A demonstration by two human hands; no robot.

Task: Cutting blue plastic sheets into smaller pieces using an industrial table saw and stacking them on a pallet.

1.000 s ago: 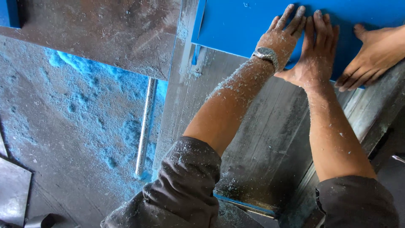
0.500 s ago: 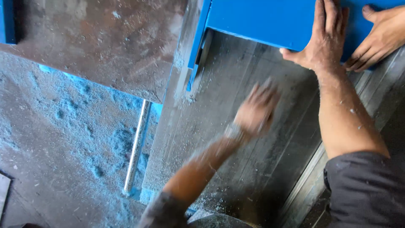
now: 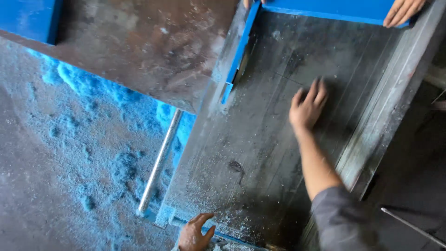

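Head view: the right hand (image 3: 307,108) lies flat on the grey metal table (image 3: 260,153), fingers spread a little and holding nothing, about midway across the slab. The blue board (image 3: 325,8) sits well apart from it at the table's far edge, where another person's hand (image 3: 402,10) rests on its corner (fingers curled over the rim). A blue strip (image 3: 239,51) runs down along the table's left side. The left hand (image 3: 195,234) is low at the near edge, loosely open and dusted white, gripping nothing. Left of the table a steel rod (image 3: 160,160) lies over heaps of blue dust (image 3: 79,139).
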